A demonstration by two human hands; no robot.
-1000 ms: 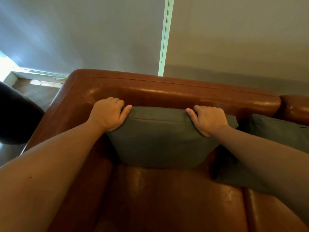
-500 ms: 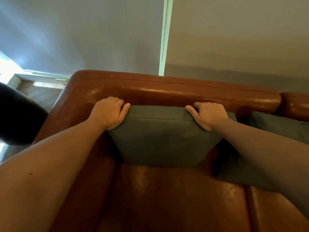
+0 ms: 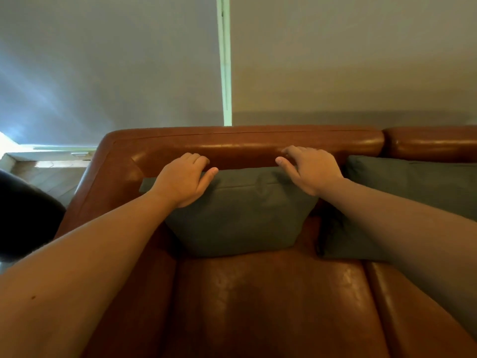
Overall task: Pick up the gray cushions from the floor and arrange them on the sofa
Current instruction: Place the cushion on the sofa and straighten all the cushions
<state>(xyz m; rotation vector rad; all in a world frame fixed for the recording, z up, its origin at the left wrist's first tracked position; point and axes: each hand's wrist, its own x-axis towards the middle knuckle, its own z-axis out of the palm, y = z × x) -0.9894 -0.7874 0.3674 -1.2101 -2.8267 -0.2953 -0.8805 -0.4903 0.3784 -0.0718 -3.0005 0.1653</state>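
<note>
Fingers [image 3: 198, 161] atop sofa [image 3: 258, 293] cushion [image 3: 240, 215]

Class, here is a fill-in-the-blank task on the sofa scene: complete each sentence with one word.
1. The cushions are ____ in colour.
2. The near cushion leans against the sofa's ____.
3. The left hand rests on the near cushion's ____ edge.
4. The second cushion lies on the right hand's ____ side.

Missing words: gray; backrest; top; right

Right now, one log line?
stage: seating cushion | left hand: on its top edge | right hand: open, lifting off | sofa: second cushion right
</note>
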